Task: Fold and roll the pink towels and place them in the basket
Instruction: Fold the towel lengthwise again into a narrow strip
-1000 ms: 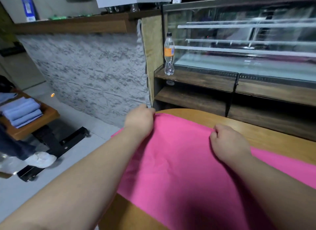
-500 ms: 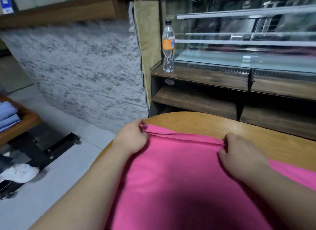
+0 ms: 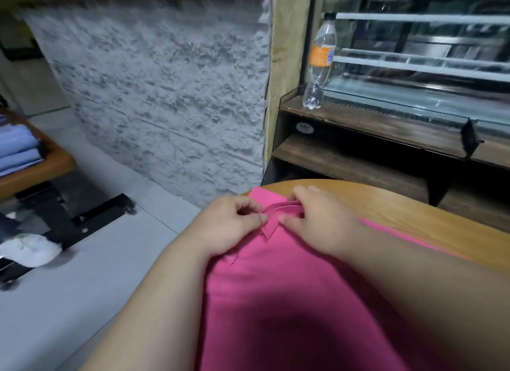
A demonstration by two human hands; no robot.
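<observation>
Left hand (image 3: pixel 231 227), right hand (image 3: pixel 323 224) converged; both pinch pink towel (image 3: pixel 289 288) edge.

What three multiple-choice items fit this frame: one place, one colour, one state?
1. Where does the clear plastic bottle with an orange label stand?
A. on the round wooden table
B. on the dark wooden shelf
C. on the floor

2. What colour are the folded cloths stacked at far left?
A. pink
B. white
C. light blue

3. What are the left hand and right hand doing with the bright pink towel?
A. both pinching its layered edge
B. both lifted off it
C. pressing it flat with straight fingers

Key:
1 B: the bottle's base sits on the shelf's top board.
2 C: the stack is pale blue.
3 A: the thumb and fingers of each hand close on the folds.
</observation>
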